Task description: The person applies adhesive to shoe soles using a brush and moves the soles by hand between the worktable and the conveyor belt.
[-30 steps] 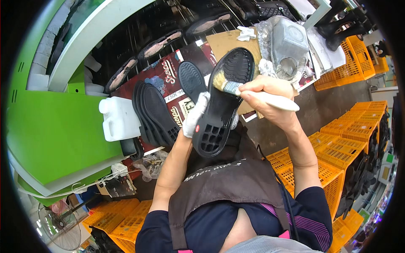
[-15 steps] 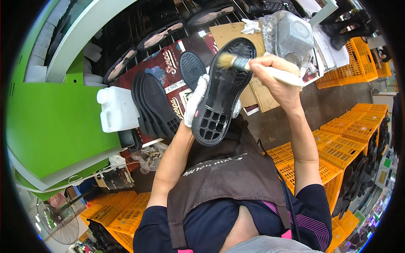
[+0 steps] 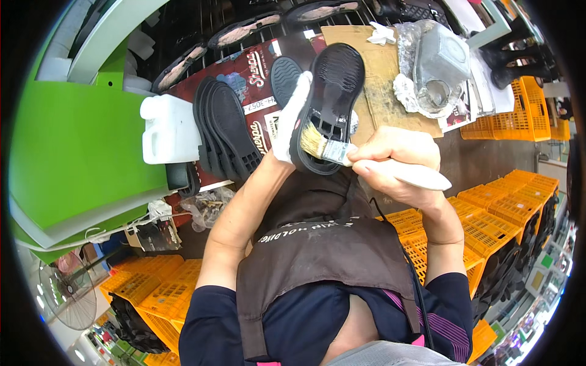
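A black shoe sole [image 3: 337,76] is held up in front of me, its hollow inner side facing me. My left hand [image 3: 293,116], in a white glove, is closed around the sole's left edge. My right hand [image 3: 400,161], bare, grips the white handle of a paintbrush [image 3: 336,152]. The brush's pale bristles touch the honeycombed heel end of the sole. Behind my gloved fingers lies another dark sole [image 3: 284,79], partly covered. To the left, several black soles [image 3: 223,125] lean together in a row.
A white jug [image 3: 168,131] stands left, beside a green surface [image 3: 73,140]. At the back right, a clear plastic tub [image 3: 442,55] and a crumpled, wrapped cup [image 3: 434,94] sit by brown cardboard [image 3: 390,79]. Orange crates [image 3: 482,226] line the right; black footwear rests on a rack behind.
The brush has moved from the front part of the sole down to its heel end, my right hand lowering with it. The sole has risen slightly in view and tilted differently.
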A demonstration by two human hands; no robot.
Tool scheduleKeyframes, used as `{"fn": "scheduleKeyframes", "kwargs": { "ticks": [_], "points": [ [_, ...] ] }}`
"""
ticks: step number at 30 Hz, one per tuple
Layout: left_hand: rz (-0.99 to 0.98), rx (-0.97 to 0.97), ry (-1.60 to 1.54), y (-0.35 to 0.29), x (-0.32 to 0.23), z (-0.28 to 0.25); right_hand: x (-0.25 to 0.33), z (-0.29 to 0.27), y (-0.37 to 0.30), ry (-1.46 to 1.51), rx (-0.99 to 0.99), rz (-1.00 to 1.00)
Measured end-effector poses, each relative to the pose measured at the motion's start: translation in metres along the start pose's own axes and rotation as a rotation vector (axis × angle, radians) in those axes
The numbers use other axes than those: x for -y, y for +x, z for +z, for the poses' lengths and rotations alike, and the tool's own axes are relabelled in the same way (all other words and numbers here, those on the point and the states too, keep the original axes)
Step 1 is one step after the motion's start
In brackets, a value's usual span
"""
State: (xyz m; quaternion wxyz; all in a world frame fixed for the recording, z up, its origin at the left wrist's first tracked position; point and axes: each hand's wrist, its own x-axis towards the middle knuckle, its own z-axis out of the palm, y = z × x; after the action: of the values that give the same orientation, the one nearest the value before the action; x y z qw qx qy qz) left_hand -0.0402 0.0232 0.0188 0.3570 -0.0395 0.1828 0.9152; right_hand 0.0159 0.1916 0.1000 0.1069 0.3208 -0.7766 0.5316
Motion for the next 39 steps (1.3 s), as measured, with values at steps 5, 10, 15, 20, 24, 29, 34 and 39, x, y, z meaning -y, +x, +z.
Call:
{"fn": "scheduleKeyframes", "kwargs": {
  "ticks": [5, 10, 15, 20, 24, 29, 34, 39],
  "points": [
    [-0.133, 0.008, -0.018, -0.005, -0.006, 0.008, 0.008, -0.01, 0.012, 0.063, 0.135, 0.062],
    [-0.249, 0.039, -0.01, -0.012, -0.006, 0.008, 0.001, -0.018, 0.025, 0.141, 0.213, -0.091],
    [-0.428, 0.096, 0.079, -0.01, -0.003, -0.014, -0.016, -0.026, 0.035, 0.186, 0.353, -0.182],
    [-0.528, 0.235, 0.163, 0.0, -0.004, -0.025, -0.039, -0.037, 0.047, 0.336, 0.582, -0.162],
    [-0.531, 0.191, 0.394, 0.01, 0.003, -0.046, -0.049, -0.051, 0.054, 0.347, 0.766, -0.05],
    [-0.571, 0.032, 0.296, 0.004, -0.008, -0.029, -0.051, -0.07, 0.042, 0.324, 0.8, 0.087],
    [-0.407, -0.052, 0.135, -0.009, -0.022, -0.022, -0.052, -0.1, 0.025, 0.134, 0.784, 0.198],
    [-0.167, -0.211, 0.169, -0.014, -0.017, -0.014, -0.031, -0.12, 0.009, -0.004, 0.414, 0.167]
  ]
}}
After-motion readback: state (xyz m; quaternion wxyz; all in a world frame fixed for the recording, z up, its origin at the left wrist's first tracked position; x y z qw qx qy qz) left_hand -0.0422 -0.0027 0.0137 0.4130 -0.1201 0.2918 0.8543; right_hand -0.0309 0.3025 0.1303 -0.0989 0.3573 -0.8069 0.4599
